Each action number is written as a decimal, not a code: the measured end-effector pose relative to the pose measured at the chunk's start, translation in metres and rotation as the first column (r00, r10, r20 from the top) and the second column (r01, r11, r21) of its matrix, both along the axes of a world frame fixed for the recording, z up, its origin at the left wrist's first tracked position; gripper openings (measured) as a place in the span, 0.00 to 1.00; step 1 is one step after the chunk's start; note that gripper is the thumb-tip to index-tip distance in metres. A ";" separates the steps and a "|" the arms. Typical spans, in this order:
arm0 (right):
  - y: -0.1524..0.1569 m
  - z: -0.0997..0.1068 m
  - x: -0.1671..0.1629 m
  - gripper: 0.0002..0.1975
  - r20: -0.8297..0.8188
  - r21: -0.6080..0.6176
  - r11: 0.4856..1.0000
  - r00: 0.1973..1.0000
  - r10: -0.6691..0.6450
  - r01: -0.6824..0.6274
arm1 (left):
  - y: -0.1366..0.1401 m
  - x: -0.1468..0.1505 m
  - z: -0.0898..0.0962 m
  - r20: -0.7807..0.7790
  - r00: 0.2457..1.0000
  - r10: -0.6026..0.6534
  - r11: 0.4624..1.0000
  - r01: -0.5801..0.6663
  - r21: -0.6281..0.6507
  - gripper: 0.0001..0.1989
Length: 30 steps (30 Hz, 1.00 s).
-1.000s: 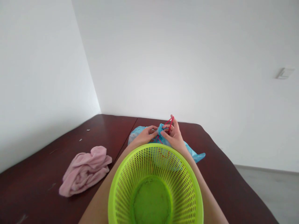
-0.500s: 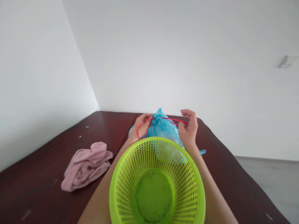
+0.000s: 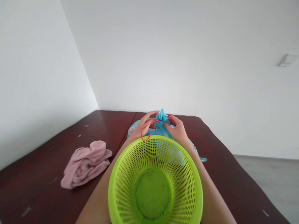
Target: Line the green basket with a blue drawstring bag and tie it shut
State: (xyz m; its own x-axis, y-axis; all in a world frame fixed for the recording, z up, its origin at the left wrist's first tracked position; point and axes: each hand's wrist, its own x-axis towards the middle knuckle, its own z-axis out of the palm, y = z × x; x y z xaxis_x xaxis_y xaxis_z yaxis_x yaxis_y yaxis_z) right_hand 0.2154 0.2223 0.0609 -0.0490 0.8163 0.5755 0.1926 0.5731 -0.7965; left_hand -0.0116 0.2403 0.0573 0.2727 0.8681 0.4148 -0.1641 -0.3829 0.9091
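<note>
Blue bag (image 3: 161,130) between hands (image 3: 177,130), contents unclear; green basket (image 3: 153,193) nearer.

A crumpled pink cloth (image 3: 86,165) on a dark red table (image 3: 233,186), left of a green basket (image 3: 153,191), white wall (image 3: 168,56) behind.

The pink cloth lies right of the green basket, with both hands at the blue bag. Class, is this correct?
No: the head view shows the pink cloth lying left of the green basket. The left hand and right hand are at the blue bag.
</note>
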 end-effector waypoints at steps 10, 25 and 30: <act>-0.005 0.005 -0.004 0.11 0.116 0.023 0.999 0.993 -0.029 0.027 | 0.000 -0.011 0.006 -0.237 0.935 0.262 0.954 -0.215 0.209 0.15; 0.002 0.000 0.012 0.15 -0.258 -0.109 0.978 0.945 -0.202 0.179 | 0.014 -0.027 0.010 0.329 0.841 0.429 0.903 -0.387 -0.189 0.32; -0.011 0.013 0.011 0.22 -0.326 -0.123 0.992 0.944 -0.049 0.009 | 0.007 -0.022 0.015 0.279 0.897 0.343 0.930 -0.281 -0.237 0.27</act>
